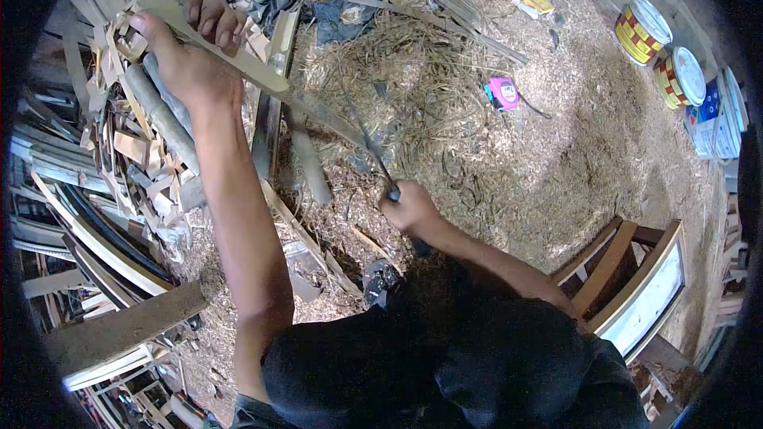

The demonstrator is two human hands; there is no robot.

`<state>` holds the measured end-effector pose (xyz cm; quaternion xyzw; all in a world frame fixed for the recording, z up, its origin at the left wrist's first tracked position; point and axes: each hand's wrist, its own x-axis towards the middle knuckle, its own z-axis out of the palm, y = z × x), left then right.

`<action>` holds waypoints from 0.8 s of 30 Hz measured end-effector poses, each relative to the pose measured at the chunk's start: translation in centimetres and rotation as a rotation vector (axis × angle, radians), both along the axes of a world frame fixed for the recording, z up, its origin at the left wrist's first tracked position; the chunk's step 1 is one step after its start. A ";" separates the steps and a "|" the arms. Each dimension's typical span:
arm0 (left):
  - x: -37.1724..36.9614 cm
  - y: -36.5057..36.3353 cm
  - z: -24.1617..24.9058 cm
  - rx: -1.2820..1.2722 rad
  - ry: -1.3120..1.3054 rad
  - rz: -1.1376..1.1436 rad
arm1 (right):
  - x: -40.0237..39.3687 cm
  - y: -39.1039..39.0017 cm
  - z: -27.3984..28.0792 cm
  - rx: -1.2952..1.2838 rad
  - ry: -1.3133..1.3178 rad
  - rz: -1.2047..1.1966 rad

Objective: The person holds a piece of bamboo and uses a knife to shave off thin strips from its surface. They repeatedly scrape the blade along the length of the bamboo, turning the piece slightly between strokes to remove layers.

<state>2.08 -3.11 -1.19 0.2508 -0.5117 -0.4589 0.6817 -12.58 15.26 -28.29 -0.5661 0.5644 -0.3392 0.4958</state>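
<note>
At the upper left, my left hand [195,56] is closed around a long pale wooden strip [258,71], which slants down to the right. My right hand [409,206], near the middle, is wrapped round the dark handle of a tool with a thin dark blade [375,151]. That blade points up and left and reaches the lower end of the strip; whether they touch I cannot tell. A pink tape measure [502,94] lies on the ground to the upper right of my right hand.
Wood shavings [572,151] cover the ground. Wood offcuts [131,147] are heaped at the left, beside a thick plank [127,326]. Buckets [642,29] line the upper right. A wooden frame [628,278] stands at the lower right.
</note>
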 end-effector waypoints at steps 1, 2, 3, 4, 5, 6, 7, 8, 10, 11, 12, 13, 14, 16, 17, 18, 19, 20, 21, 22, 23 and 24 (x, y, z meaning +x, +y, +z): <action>-0.2 0.2 0.1 -0.018 -0.016 -0.025 | 0.2 -0.9 2.5 -0.018 0.046 0.020; -0.2 0.5 0.0 -0.035 -0.032 -0.051 | 0.4 -1.3 4.7 -0.036 0.091 0.040; -0.1 0.5 -0.1 -0.031 -0.032 -0.052 | 0.7 -1.4 6.8 -0.032 0.091 0.039; 0.0 0.5 -0.1 -0.036 -0.032 -0.100 | 0.9 -1.5 8.7 -0.101 0.020 -0.002; 0.1 0.6 -0.2 -0.041 -0.032 -0.147 | 1.1 -1.6 9.5 -0.171 -0.051 -0.043; -0.1 0.8 -0.1 -0.040 -0.032 -0.146 | 1.4 -1.6 8.2 -0.170 -0.052 -0.043; -0.5 1.2 0.0 -0.036 -0.037 -0.105 | 2.0 -1.4 5.8 -0.192 -0.064 -0.054; -0.8 1.4 0.1 -0.032 -0.042 -0.062 | 2.3 -1.4 4.5 -0.215 -0.075 -0.065; -0.8 1.5 0.0 -0.030 -0.005 -0.065 | 0.9 -1.2 2.1 -0.161 0.010 0.045; -1.0 1.6 -0.2 -0.027 0.035 -0.069 | 0.6 -0.7 -2.4 0.003 0.048 0.023; -1.2 1.7 -0.2 -0.026 0.037 -0.073 | 0.3 -0.5 -3.0 0.171 0.084 -0.003; -1.5 1.9 -0.1 -0.045 -0.004 -0.071 | 0.1 0.0 -3.7 0.175 0.083 -0.008; -1.8 1.9 0.0 -0.062 -0.045 -0.068 | -0.1 0.6 -4.4 0.120 0.024 -0.008; -2.3 1.8 -0.1 -0.059 -0.053 -0.021 | 0.1 2.0 -2.6 0.086 -0.039 -0.007; -2.1 1.2 -0.1 -0.077 -0.053 -0.006 | 0.4 2.0 -1.3 0.044 -0.069 -0.050; -2.0 0.9 0.0 -0.096 -0.054 0.010 | 0.7 1.9 -0.3 0.001 -0.100 -0.094; -2.0 1.0 -0.1 -0.097 -0.055 0.009 | 0.5 1.8 -0.1 0.072 -0.079 -0.073; -1.9 1.2 -0.1 -0.072 -0.047 0.006 | 0.5 2.1 -1.4 0.069 -0.081 -0.074; -1.8 1.2 -0.2 -0.049 -0.036 0.003 | 0.4 2.4 -4.1 0.015 -0.046 -0.059; -1.7 1.2 -0.2 -0.052 -0.033 0.003 | 0.2 2.6 -6.0 -0.036 -0.009 -0.042; -1.5 1.2 -0.2 -0.036 -0.029 0.001 | -0.2 2.5 -6.7 0.179 0.052 -0.030; -1.4 1.2 -0.2 -0.020 -0.025 -0.001 | -0.1 2.4 -6.9 0.177 0.052 -0.030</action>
